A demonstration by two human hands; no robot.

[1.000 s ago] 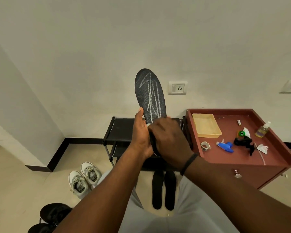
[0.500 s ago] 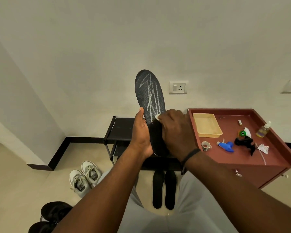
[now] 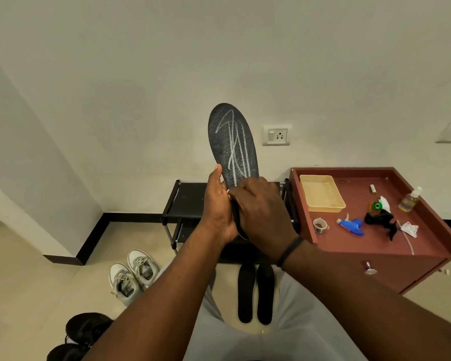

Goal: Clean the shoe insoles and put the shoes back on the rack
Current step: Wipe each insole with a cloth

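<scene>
A dark insole [image 3: 232,142] with white chalk-like scribbles stands upright in front of me. My left hand [image 3: 218,207] grips its lower left edge. My right hand [image 3: 261,212] presses a small white wipe, barely visible at the fingertips, against the insole's lower half and covers the heel. Two more black insoles [image 3: 255,293] lie side by side on the floor below my arms. A pair of white sneakers [image 3: 133,274] stands on the floor to the left, and a pair of black shoes [image 3: 81,334] at the bottom left. The black shoe rack [image 3: 190,201] stands against the wall behind my hands.
A reddish cabinet [image 3: 375,243] stands to the right, carrying a yellow tray [image 3: 320,194], a tape roll [image 3: 320,225], a blue spray head [image 3: 350,225], a black spray head [image 3: 380,220], a small bottle [image 3: 409,199] and crumpled paper. Wall sockets sit above.
My right hand slid up the insole half a second ago and has come back down and left toward my left hand. The insole stays upright.
</scene>
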